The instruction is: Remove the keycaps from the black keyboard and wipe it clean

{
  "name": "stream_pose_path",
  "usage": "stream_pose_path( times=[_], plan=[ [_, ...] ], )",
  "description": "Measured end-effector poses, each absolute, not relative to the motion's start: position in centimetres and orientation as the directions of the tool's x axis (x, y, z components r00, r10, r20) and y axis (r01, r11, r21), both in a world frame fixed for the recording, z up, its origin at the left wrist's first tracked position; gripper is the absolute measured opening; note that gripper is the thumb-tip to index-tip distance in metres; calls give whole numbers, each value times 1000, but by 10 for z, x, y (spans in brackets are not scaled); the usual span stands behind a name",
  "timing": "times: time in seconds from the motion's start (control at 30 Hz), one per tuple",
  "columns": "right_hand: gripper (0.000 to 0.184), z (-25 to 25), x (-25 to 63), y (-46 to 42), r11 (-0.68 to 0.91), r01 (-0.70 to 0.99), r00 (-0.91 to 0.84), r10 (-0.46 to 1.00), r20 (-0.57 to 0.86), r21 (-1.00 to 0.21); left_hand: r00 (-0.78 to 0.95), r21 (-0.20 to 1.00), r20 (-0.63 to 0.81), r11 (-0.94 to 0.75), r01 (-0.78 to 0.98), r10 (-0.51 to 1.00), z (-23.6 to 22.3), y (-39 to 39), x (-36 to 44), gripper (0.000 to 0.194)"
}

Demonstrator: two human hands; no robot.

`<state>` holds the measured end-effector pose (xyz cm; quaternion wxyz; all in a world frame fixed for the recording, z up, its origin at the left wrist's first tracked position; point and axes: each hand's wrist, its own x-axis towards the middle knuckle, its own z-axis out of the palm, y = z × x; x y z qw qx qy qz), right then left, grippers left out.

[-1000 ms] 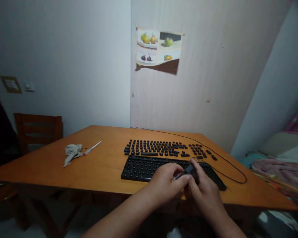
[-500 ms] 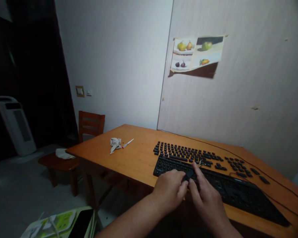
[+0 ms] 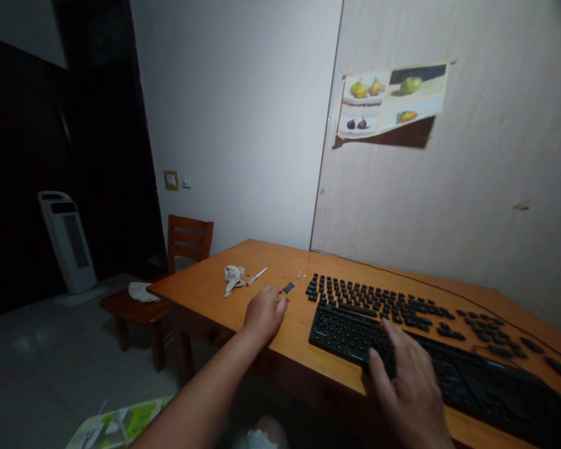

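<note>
Closed at the fingertips, my left hand (image 3: 264,312) pinches a keycap puller (image 3: 288,287), a small dark handle with thin wire ends pointing away over the table. My right hand (image 3: 409,374) hovers over the front of a black keyboard (image 3: 343,329), thumb and fingers apart, with nothing visible in it. Most caps are off the keyboard, and its bare key rows show. Behind it, loose black keycaps (image 3: 364,293) lie in keyboard-like rows. Part of the keyboard's middle is hidden by my right hand.
On the wooden table (image 3: 262,252) are a crumpled tissue (image 3: 234,276) and a white pen-like stick (image 3: 257,276) with a red end. A black cable (image 3: 393,271) runs along the back. A wooden chair (image 3: 190,237) stands left, and a green-and-white box (image 3: 121,424) sits low in front.
My left hand has moved left, away from my right hand, taking the keycap puller with it. My right hand has opened over the keyboard. The view has turned slightly left.
</note>
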<state>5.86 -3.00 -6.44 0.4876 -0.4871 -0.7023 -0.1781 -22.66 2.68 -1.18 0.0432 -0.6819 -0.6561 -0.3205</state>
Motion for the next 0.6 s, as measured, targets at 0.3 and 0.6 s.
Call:
stream_pose_path(
  times=[0.3, 0.6],
  plan=[
    [58, -70, 56, -29, 452, 874, -63, 467, 882, -177, -253, 241, 386, 167, 956, 887, -8, 74, -273, 25],
    [54, -66, 54, -30, 478, 867, -97, 444, 891, -144, -281, 237, 303, 213, 948, 911, -12, 110, -283, 33]
  ],
)
